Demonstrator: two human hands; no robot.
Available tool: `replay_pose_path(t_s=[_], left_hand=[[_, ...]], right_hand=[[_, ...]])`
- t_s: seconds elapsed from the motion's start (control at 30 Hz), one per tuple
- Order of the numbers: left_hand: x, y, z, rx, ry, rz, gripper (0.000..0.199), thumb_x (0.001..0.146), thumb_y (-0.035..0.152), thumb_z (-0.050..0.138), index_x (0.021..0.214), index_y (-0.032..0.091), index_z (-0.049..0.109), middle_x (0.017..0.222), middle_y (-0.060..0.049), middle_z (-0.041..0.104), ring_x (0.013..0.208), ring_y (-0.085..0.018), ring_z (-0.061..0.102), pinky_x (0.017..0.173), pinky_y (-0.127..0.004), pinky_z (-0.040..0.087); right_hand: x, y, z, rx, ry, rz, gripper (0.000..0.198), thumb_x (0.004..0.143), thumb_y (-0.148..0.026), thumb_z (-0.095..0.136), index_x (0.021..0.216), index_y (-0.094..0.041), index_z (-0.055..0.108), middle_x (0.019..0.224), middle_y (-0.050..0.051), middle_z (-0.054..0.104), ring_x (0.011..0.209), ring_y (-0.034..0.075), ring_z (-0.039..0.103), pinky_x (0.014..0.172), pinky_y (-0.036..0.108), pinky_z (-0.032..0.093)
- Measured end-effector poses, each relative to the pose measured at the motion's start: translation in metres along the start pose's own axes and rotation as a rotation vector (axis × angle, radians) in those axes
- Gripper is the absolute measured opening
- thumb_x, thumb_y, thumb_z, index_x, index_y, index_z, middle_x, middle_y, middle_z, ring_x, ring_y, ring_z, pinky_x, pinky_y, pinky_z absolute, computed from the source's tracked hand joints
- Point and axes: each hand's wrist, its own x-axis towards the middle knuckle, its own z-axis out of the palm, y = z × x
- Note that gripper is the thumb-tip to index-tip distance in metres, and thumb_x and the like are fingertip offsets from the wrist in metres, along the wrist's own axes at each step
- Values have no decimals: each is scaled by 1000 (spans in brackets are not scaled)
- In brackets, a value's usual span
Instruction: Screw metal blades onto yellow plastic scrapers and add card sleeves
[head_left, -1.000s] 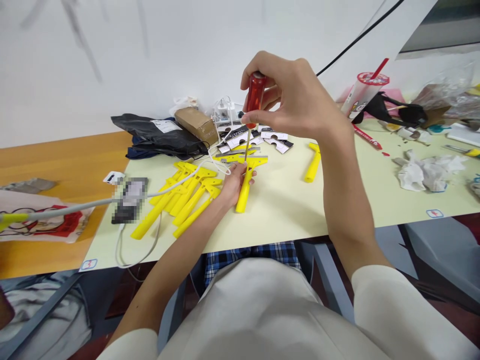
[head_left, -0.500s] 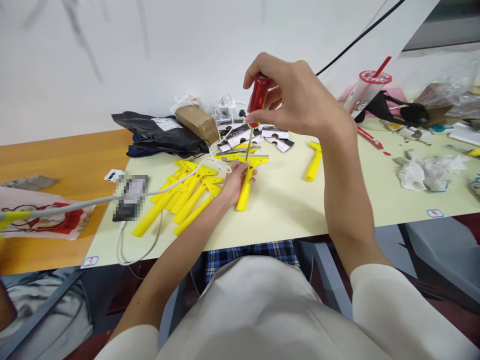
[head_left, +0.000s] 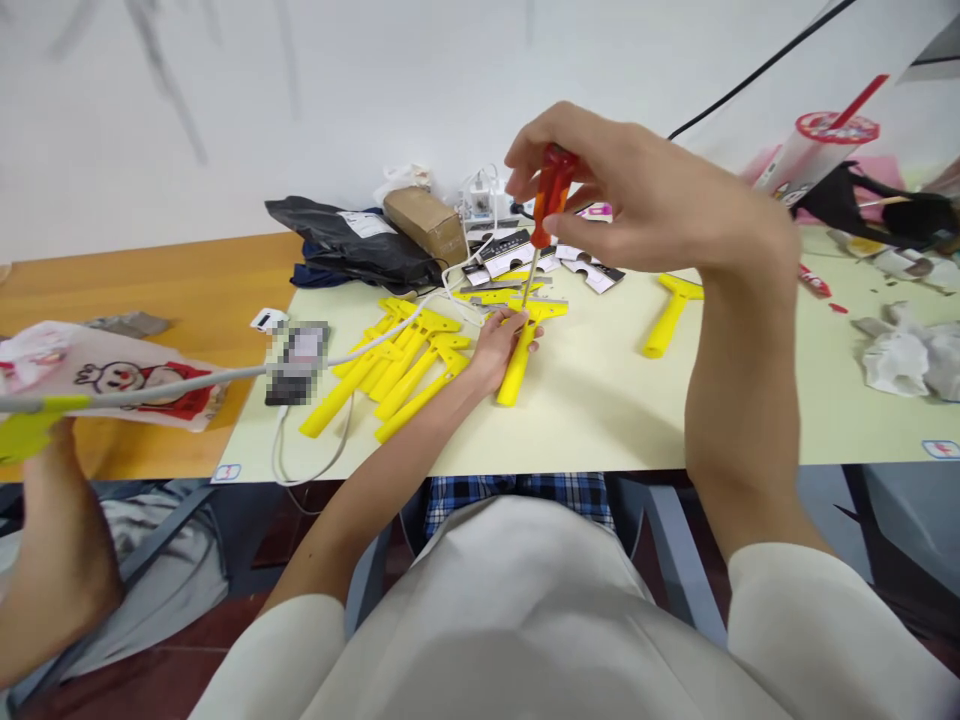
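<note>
In the head view, my left hand (head_left: 495,350) is closed round a yellow scraper (head_left: 516,368), holding it near the table with its wide head away from me. My right hand (head_left: 630,195) grips the red handle of a screwdriver (head_left: 553,195) from above. Its shaft slants down to the scraper's head, close to my left fingertips; the exact contact at the tip is too small to make out. Several more yellow scrapers (head_left: 412,345) lie in a pile left of my left hand. Another scraper (head_left: 664,322) lies apart on the right.
Behind my hands lie black-and-white cards (head_left: 592,270), a brown box (head_left: 427,225) and a black plastic bag (head_left: 352,245). A white cable crosses a phone (head_left: 300,360). Crumpled tissue (head_left: 896,360) and a cup (head_left: 817,155) are on the right. A co-worker's arm (head_left: 67,560) is at left.
The view has turned left, so everything sits further right in the picture. A co-worker's arm now shows more at the left. Both my hands keep their holds on scraper and screwdriver.
</note>
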Motion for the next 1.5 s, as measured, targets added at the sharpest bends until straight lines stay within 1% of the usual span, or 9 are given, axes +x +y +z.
replay_pose_path(t_s=[0.17,0.33,0.53,0.67,0.73,0.9,1.07,1.27,1.5], left_hand=[[-1,-1,-1,5,-11,7,33,91,19,81,90,21,48,85,-2,64,79,-17,75,56,-23,43],[-3,1,1,10,-24,-3,32,90,19,81,89,21,48,85,-2,66,79,-17,75,55,-23,44],[-3,3,0,-12,-53,6,34,88,19,82,86,20,48,85,-2,65,78,-16,73,54,-23,43],[-5,3,1,-18,-62,0,35,88,19,83,89,21,48,86,-2,66,78,-17,73,54,-23,42],[-6,3,2,-16,-53,-3,35,88,19,83,89,21,48,86,-2,66,78,-17,73,54,-23,42],[-4,2,0,-40,-40,13,30,92,15,77,88,21,48,86,-2,64,77,-16,72,54,-23,41],[-3,1,0,-28,-34,27,29,92,15,75,90,21,47,87,-2,65,76,-16,72,53,-23,41],[-3,2,1,-38,-17,12,34,90,17,80,87,21,46,86,-2,65,77,-15,71,56,-23,42],[-5,2,3,-24,-16,10,39,87,20,85,88,22,46,85,-1,64,76,-15,71,55,-23,40]], right_hand=[[4,13,7,-4,109,-54,44,92,-9,74,129,-28,62,106,-1,75,97,23,75,88,37,58],[12,21,16,-171,251,-42,39,87,-31,90,102,-27,54,87,-3,65,79,23,67,78,38,55],[11,16,15,-139,119,-10,24,96,-25,65,114,-29,49,115,6,64,96,28,65,86,43,57],[9,15,13,-80,210,-35,39,90,-20,72,124,-34,57,96,-1,67,89,26,69,86,43,59],[9,15,12,-117,214,-27,32,93,-27,73,121,-35,59,87,-2,65,82,27,67,84,46,59],[6,14,8,-56,99,-27,37,96,-22,64,130,-34,56,127,3,70,108,26,71,95,46,61],[9,11,11,-62,177,39,26,89,-35,76,111,-37,63,95,-1,75,93,30,69,95,54,60],[9,8,11,-64,87,9,22,93,-35,66,114,-39,59,121,1,71,106,31,64,96,55,57],[8,11,10,-23,125,72,26,90,-40,74,109,-39,58,105,0,73,96,32,64,93,54,56]])
